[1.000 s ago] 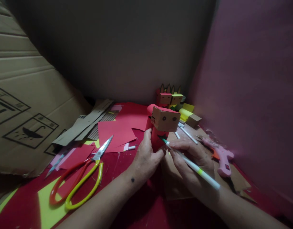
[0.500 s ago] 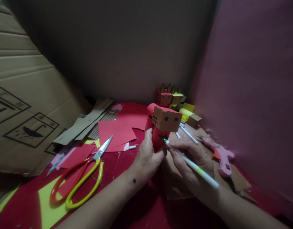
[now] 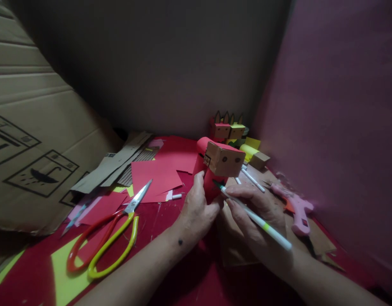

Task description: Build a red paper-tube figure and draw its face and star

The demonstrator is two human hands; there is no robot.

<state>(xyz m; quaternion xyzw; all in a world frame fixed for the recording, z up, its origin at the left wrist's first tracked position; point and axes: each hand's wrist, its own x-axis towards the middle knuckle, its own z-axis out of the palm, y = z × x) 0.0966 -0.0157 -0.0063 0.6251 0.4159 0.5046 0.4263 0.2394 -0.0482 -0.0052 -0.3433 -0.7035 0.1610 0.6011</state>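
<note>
A red paper figure point(image 3: 211, 180) with a boxy cardboard snout point(image 3: 230, 161) stands tilted in my left hand point(image 3: 196, 208), whose fingers wrap round its lower body. Two dark dots mark the snout's front. My right hand point(image 3: 259, 216) pinches a white marker pen point(image 3: 262, 225) with a yellow-green band. The pen's green tip meets, or comes very near, the red paper just below the snout. Part of the figure's base is hidden behind my hands.
Scissors point(image 3: 130, 208) with red and yellow handles lie at left beside red paper sheets point(image 3: 156, 178) and cardboard strips point(image 3: 113, 165). Two finished-looking eared figures point(image 3: 221, 131) stand at the back. A pink glue gun point(image 3: 299, 210) rests at right. A large carton point(image 3: 30, 127) borders the left.
The figure's cardboard snout has shifted very slightly to the right. Both hands keep their hold, and the pen tip stays at nearly the same spot.
</note>
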